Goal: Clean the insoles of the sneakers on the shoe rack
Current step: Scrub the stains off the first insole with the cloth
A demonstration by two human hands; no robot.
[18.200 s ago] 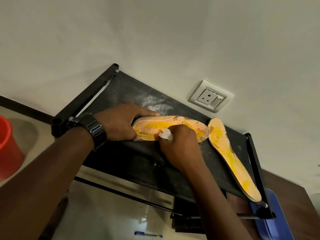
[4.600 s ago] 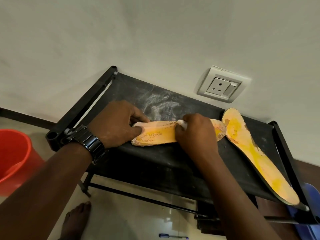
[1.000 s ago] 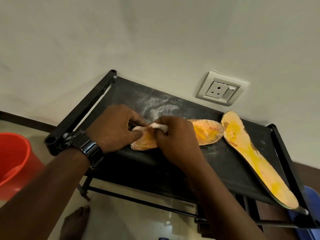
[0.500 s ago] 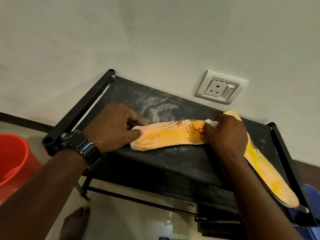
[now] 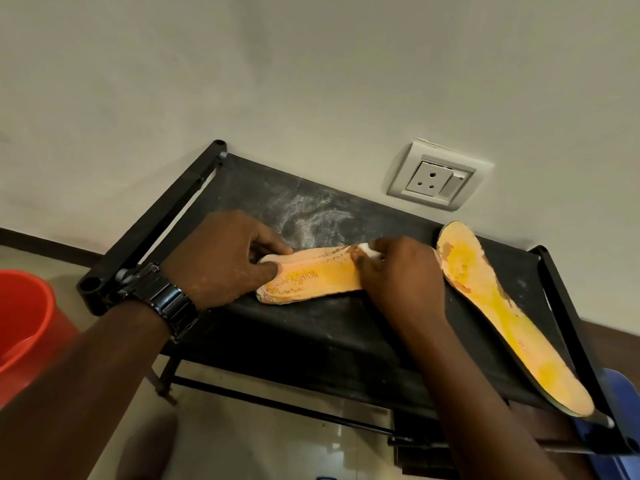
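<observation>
Shoe rack shelf (image 5: 311,341): matt black cloth, smeared with white powder. Lettered insole (image 5: 311,275): yellow-orange surface, worn, flaking in patches; second insole (image 5: 502,313) likewise. Wristwatch (image 5: 169,306): glossy dark metal links. Bucket (image 5: 24,323): smooth red plastic. Floor (image 5: 277,441): glossy tile.

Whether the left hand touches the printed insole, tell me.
Touching. Head view: left hand grips one end of the printed insole, thumb on top.

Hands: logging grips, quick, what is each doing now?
Left hand: grips the insole by its heel.
Right hand: pinches a white wipe on that insole.
</observation>
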